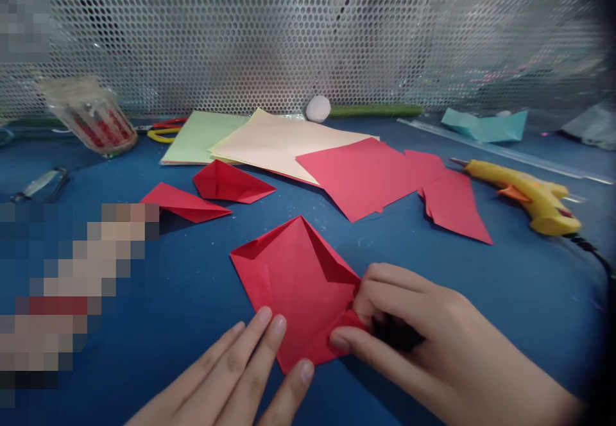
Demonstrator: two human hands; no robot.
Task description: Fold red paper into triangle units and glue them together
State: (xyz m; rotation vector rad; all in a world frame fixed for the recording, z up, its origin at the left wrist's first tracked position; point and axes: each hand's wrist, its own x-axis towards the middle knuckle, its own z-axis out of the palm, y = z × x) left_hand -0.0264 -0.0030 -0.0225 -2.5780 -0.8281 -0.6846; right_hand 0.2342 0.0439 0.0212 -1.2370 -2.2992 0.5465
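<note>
A partly folded red paper square lies on the blue table in front of me. My left hand rests flat, fingers stretched out, with the fingertips pressing the paper's lower left edge. My right hand pinches the paper's right corner between thumb and fingers, folding it inward. Two folded red pieces lie further back on the left.
Green and cream sheets and flat red sheets lie behind. A yellow glue gun is at the right, a tipped clear jar and scissors at the left. A perforated metal wall closes the back.
</note>
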